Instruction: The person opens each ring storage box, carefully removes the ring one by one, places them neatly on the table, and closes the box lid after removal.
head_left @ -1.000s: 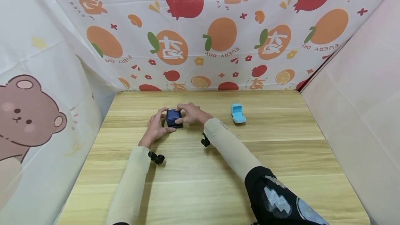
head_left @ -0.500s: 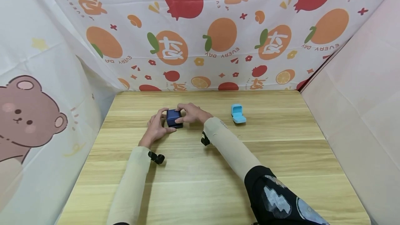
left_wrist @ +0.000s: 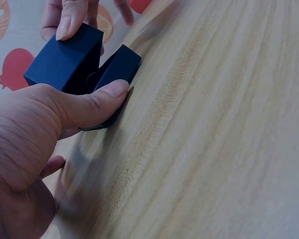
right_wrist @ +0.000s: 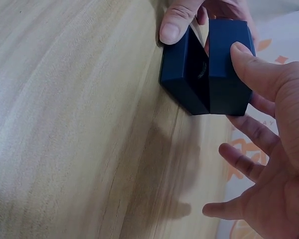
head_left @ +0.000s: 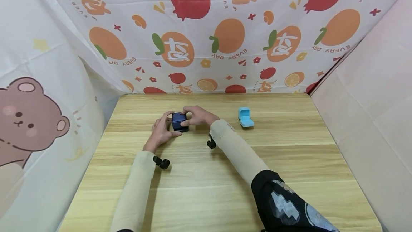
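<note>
A small dark blue hinged box [head_left: 178, 121], like a ring box, stands at the far left of the wooden table. Its lid [right_wrist: 231, 69] is tilted partly up from the base [right_wrist: 175, 63], leaving a dark wedge-shaped gap. A small greyish detail shows inside that gap, too dim to make out. My left hand [head_left: 161, 133] holds the base, thumb pressed on its front and fingers reaching round the side. My right hand [head_left: 197, 116] pinches the lid between thumb and forefinger; its other fingers are spread away from the box in the right wrist view.
A light blue box [head_left: 245, 117] with its lid raised sits to the right of my right hand. The wooden table [head_left: 199, 189] ends at a fruit-print cloth [head_left: 206, 46] at the back. White cloths hang on both sides, the left one [head_left: 32, 117] with a bear print.
</note>
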`<state>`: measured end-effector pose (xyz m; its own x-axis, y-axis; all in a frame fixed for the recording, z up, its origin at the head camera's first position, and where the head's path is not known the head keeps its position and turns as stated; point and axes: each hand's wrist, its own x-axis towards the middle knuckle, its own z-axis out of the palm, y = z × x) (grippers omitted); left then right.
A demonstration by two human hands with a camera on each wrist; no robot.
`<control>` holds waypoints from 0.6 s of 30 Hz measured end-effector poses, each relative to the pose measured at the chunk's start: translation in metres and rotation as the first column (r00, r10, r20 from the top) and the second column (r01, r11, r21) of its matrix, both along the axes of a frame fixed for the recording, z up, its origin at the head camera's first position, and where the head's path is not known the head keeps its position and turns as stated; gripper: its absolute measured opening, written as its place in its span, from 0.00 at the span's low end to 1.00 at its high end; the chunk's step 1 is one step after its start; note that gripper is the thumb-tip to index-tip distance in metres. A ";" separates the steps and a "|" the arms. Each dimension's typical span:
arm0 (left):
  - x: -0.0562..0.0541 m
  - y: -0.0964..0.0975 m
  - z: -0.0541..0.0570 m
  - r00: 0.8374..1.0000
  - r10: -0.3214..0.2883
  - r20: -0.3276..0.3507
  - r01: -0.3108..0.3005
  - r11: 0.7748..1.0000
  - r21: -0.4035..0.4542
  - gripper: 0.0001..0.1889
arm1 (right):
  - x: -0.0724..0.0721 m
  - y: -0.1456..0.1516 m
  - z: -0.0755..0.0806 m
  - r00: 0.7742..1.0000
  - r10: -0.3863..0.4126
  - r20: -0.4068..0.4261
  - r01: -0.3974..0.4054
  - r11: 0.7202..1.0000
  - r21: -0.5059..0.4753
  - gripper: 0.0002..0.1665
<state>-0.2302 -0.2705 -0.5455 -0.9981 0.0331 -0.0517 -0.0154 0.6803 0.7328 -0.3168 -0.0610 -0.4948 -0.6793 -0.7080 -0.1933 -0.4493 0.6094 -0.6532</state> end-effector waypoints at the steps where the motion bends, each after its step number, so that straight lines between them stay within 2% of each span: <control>1: 0.001 0.000 0.000 1.000 -0.001 -0.001 0.001 1.000 0.001 0.52 | 0.000 0.000 0.001 1.000 -0.001 0.006 0.001 1.000 -0.004 0.25; 18: 0.001 0.000 -0.001 1.000 -0.002 -0.005 0.002 1.000 -0.015 0.53 | 0.000 0.002 0.007 0.998 -0.028 0.059 0.027 0.999 0.030 0.24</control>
